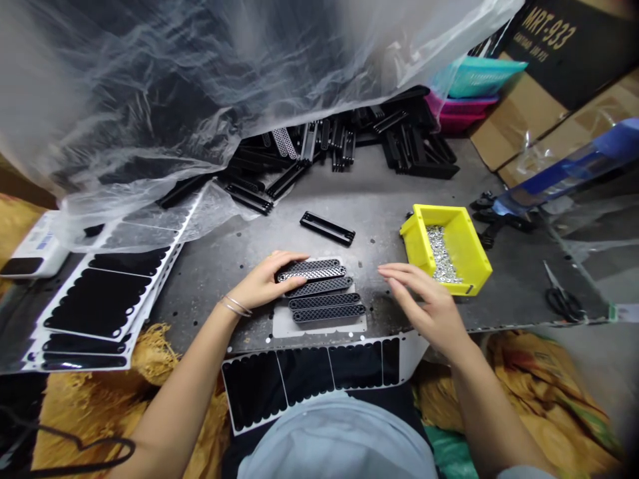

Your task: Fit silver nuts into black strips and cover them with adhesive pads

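Observation:
My left hand point(262, 283) rests on the grey table point(379, 219), fingers flat and touching the top one of several black perforated grille strips point(322, 293) lined up on a light backing plate. My right hand point(424, 299) hovers open just right of the strips, fingers stretched, holding nothing. It is close to a yellow bin point(466, 243) filled with small silver screws point(442, 253). A single black frame piece point(328, 227) lies alone beyond the strips.
A heap of black frame pieces point(344, 150) sits at the back under a clear plastic sheet point(200, 86). Sheets of black adhesive pads lie at left point(100, 299) and on my lap point(309, 376). Scissors point(562, 296) lie at right, with cardboard boxes and coloured baskets point(469, 90) behind.

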Demonstrator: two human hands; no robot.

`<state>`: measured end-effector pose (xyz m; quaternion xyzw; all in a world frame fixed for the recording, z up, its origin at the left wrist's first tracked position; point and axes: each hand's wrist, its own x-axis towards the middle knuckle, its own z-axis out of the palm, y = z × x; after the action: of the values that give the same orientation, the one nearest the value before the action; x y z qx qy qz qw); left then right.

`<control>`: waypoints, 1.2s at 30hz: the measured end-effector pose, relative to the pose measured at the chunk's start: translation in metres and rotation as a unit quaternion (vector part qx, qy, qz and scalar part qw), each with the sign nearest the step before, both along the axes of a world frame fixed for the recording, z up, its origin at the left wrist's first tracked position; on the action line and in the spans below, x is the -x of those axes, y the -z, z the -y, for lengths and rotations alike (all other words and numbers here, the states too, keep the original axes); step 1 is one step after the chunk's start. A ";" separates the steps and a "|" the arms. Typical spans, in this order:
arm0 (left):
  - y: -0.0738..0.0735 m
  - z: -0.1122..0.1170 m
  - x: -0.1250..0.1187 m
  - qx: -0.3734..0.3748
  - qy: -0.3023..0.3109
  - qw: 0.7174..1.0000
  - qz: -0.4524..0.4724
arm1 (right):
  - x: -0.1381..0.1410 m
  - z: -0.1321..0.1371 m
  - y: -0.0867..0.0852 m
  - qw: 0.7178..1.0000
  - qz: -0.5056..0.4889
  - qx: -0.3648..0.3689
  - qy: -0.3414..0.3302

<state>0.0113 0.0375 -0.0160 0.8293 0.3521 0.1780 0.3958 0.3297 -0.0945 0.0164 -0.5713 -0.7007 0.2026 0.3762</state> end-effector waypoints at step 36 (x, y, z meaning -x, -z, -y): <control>0.000 0.056 -0.025 0.034 -0.202 0.974 0.097 | -0.058 -0.044 -0.049 0.968 0.187 -0.078 0.146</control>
<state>0.0360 -0.0184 -0.0161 0.7062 0.4782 0.3214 0.4116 0.3875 -0.0505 0.0649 -0.6642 -0.6810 -0.0206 0.3077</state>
